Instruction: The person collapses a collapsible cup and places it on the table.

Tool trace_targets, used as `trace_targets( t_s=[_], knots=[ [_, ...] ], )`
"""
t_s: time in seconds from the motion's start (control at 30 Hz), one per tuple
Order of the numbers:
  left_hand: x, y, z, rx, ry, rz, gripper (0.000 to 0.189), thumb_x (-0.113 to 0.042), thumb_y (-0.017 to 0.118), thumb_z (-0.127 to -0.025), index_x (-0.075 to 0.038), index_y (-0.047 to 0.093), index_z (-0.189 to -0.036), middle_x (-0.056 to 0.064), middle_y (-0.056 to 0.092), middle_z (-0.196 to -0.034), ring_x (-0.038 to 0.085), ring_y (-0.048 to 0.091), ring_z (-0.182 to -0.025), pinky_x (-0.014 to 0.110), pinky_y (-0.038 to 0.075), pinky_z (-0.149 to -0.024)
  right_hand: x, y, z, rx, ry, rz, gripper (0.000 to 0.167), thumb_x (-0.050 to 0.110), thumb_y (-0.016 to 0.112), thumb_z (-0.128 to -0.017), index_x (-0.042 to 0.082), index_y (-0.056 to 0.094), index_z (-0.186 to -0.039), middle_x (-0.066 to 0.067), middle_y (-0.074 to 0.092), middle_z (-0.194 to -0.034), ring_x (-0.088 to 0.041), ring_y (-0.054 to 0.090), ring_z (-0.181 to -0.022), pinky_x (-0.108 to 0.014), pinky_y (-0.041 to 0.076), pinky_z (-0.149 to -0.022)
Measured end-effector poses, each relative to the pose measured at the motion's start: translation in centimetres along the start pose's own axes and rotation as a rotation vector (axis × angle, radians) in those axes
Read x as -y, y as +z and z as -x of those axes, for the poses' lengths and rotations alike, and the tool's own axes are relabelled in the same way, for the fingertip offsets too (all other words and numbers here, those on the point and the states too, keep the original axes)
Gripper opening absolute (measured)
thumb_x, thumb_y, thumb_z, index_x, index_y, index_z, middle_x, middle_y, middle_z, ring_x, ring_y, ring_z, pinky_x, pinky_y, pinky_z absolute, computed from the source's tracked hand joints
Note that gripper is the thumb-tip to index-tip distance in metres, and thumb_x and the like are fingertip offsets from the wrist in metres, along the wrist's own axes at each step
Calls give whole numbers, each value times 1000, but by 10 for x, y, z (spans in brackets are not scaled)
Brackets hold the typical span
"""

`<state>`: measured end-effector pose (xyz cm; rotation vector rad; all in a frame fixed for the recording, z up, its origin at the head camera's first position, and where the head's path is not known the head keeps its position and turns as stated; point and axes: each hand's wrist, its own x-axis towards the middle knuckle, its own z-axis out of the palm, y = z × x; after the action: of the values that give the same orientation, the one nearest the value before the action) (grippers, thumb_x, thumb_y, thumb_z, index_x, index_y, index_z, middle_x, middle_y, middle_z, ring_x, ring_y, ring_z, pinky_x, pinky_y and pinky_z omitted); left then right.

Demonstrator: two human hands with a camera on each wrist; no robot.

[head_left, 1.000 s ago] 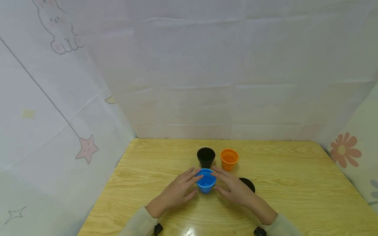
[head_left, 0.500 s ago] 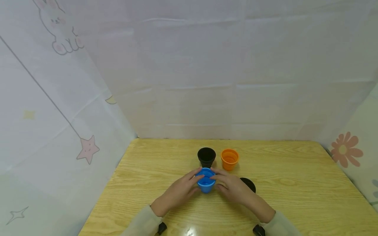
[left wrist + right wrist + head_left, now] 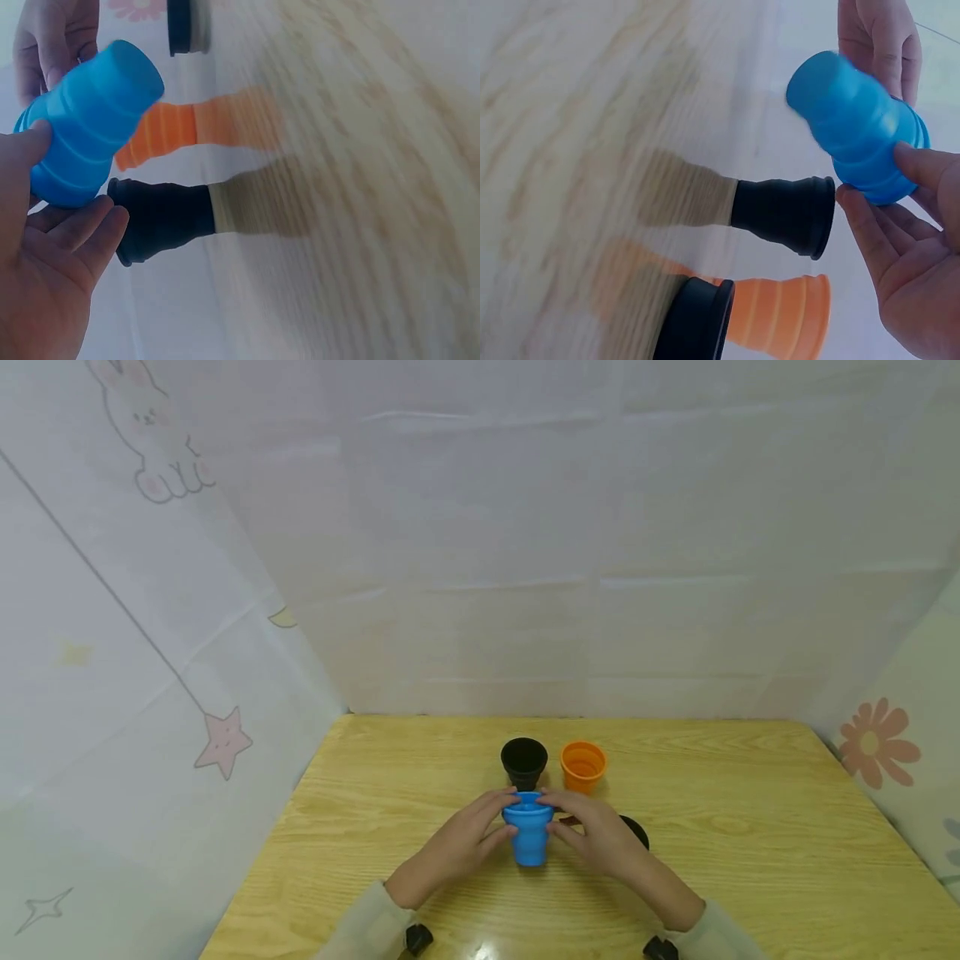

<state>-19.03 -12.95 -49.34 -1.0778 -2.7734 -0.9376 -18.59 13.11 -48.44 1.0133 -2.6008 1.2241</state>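
Note:
A blue ridged cup [image 3: 530, 837] is held between both hands, off the table and tilted with its base toward the person. My left hand [image 3: 455, 841] grips the rim from the left, thumb on the outer wall. On the opposite side my right hand [image 3: 597, 834] grips the rim the same way. Both wrist views show the cup's base hanging free in the air. Just behind it stands a black cup [image 3: 523, 762], upright, with an orange cup [image 3: 582, 766] to its right. A shorter black cup [image 3: 694, 319] is partly hidden behind my right hand in the head view.
The wooden table [image 3: 360, 777] runs back to a pale cloth wall [image 3: 480, 610]. Printed cloth rises at both sides, with a pink star [image 3: 222, 742] on the left and a flower [image 3: 879, 742] on the right.
Both hands have closed in on the blue cup and grip its rim. The cup has been lifted and tipped, so its outer wall now faces the person. The other cups stay put.

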Motion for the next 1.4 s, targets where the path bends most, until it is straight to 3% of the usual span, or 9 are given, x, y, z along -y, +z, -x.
trace_targets(
  t_s=[0.2,0.53,0.77,0.93,1.07,1.27,1.4],
  knots=[
    [-7,-3,-5,-36,-18,121,52,-38,49,-107,-10,44,-151,7,52,-149,23,53,-134,44,48,-108,0,-3,1,-24,35,-46,36,15,66,-99,11,62,-135,-9,64,-135,-25,69,-110,-21,58,-82],
    [-16,-2,-10,-60,-43,326,53,-32,46,-109,-1,39,-152,12,54,-145,27,57,-129,38,52,-103,2,-7,3,-66,113,-110,35,30,61,-102,16,64,-135,-3,70,-121,-24,68,-106,-24,59,-79],
    [-22,-3,-12,-85,-67,347,43,-31,46,-110,-8,46,-146,7,62,-131,22,62,-113,31,56,-90,-2,-7,6,-52,165,-239,39,28,59,-104,12,60,-139,-8,70,-122,-21,69,-104,-28,61,-80],
    [-26,-3,-12,-116,-80,357,39,-30,48,-109,-9,50,-141,5,65,-120,17,63,-102,28,56,-84,0,-8,7,-48,184,-326,40,28,57,-105,9,58,-141,-12,67,-126,-27,67,-109,-33,61,-84],
    [-29,-3,-12,-124,-80,391,35,-28,49,-109,-8,51,-137,8,66,-119,19,66,-100,26,57,-82,5,-10,7,-33,202,-355,41,27,56,-106,7,56,-141,-13,67,-125,-30,66,-111,-32,59,-87],
    [-33,-2,-13,-115,-75,419,31,-27,49,-109,-8,51,-133,12,68,-116,16,69,-93,25,57,-78,8,-13,7,4,235,-368,38,27,56,-106,6,57,-138,-11,69,-116,-22,68,-102,-28,59,-86],
    [-35,-2,-13,-100,-69,431,30,-27,49,-109,-8,51,-132,12,69,-112,12,69,-88,27,59,-76,9,-15,7,36,235,-403,34,26,55,-106,4,57,-132,-12,69,-112,-20,70,-96,-33,60,-84]
  ],
)
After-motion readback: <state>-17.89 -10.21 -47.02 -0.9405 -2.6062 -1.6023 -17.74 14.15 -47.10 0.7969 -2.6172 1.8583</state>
